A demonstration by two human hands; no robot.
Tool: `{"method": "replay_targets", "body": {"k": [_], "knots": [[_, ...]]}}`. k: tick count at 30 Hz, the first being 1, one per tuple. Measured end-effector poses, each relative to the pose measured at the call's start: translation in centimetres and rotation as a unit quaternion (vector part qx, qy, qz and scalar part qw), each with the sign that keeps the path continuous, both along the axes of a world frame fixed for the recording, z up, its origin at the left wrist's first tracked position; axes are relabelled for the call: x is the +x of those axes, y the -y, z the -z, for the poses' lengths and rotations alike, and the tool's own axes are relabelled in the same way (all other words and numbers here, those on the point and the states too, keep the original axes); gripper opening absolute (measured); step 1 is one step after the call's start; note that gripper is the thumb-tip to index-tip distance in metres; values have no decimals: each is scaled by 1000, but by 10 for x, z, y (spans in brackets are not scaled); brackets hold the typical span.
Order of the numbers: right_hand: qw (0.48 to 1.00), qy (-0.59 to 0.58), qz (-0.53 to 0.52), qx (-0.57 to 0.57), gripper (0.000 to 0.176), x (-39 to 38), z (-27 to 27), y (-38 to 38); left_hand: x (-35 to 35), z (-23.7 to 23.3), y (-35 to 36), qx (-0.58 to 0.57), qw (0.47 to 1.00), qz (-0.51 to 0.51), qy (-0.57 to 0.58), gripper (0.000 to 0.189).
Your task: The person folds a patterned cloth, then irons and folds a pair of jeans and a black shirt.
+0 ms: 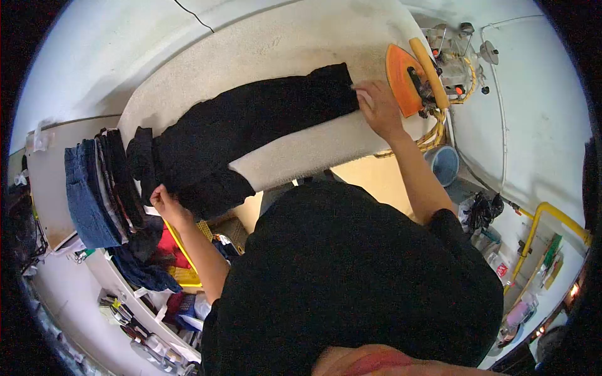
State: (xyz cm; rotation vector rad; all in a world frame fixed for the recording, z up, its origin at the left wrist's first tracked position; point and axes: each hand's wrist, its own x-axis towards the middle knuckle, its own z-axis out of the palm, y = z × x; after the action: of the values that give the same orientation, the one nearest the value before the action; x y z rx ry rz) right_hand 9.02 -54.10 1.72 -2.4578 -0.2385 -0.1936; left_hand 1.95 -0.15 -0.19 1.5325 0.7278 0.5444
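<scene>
A pair of black trousers (219,125) lies across the pale padded ironing board (301,150), one leg stretched toward the right. Part of the garment hangs over the board's near edge. At the waist end on the left, my left hand (168,205) has its fingers pinched on the black cloth. My right hand (381,109) is closed at the end of the stretched leg, thumb and fingers on its edge. An orange iron (403,78) with a wooden handle (429,74) rests just right of my right hand, apart from the trousers.
A stack of folded jeans and trousers (94,194) sits at the board's left end. Below it are a yellow basket (185,276) and more dark clothing. A metal boiler-like apparatus (454,62) with hoses stands at right, above a grey-blue bucket (444,165). A yellow pipe (533,235) runs along the right wall.
</scene>
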Motion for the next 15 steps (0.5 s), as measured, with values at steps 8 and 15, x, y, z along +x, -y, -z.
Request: {"method": "replay_targets", "body": {"k": [8, 15], "knots": [[998, 4, -18, -58, 22, 38, 22, -23, -2, 8, -15, 34, 999, -3, -18, 16], [991, 24, 112, -69, 25, 45, 18, 15, -4, 24, -26, 31, 998, 12, -46, 18]]}}
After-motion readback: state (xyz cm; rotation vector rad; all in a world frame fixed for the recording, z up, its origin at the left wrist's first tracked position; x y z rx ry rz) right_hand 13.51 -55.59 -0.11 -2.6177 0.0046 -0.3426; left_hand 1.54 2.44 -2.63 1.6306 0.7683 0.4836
